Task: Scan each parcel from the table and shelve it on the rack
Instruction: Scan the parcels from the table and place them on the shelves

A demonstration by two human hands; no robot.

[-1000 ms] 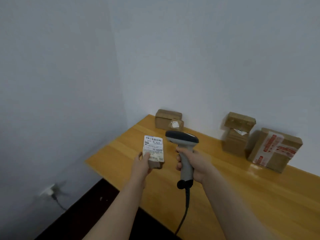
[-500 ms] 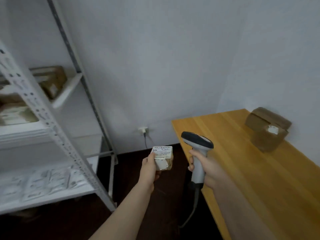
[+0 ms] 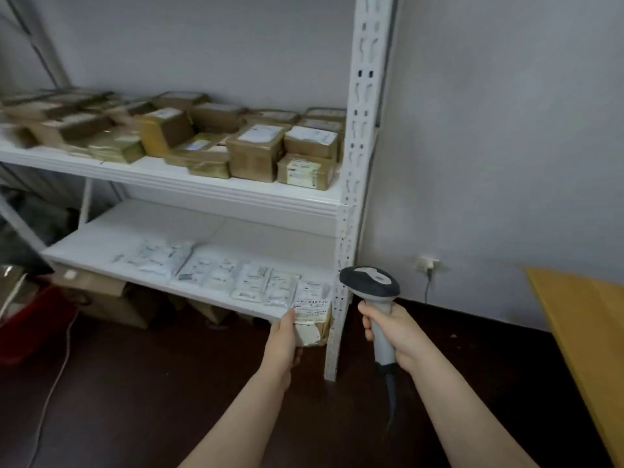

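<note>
A: What does the left hand (image 3: 283, 339) hold?
B: A small labelled parcel (image 3: 312, 319), thumb at the label's edge, just beside the front post of the rack (image 3: 368, 130).
A: And the right hand (image 3: 391, 332)?
B: It grips the handle of a scanner (image 3: 369, 282), head uppermost. Cardboard boxes (image 3: 256, 146) crowd the upper shelf; white mailers (image 3: 236, 275) lie on the lower one. A bench (image 3: 591, 315) corner shows at right.

We face the rack (image 3: 363, 130): boxes (image 3: 256, 150) on its upper shelf (image 3: 202, 187), flat packets (image 3: 216, 271) on the lower shelf (image 3: 135, 231). Our left hand (image 3: 285, 339) holds a parcel (image 3: 312, 319) just left of its right post (image 3: 341, 292), the scanner (image 3: 371, 285) in our right hand (image 3: 393, 332); the table (image 3: 587, 325) lies far right.
</note>
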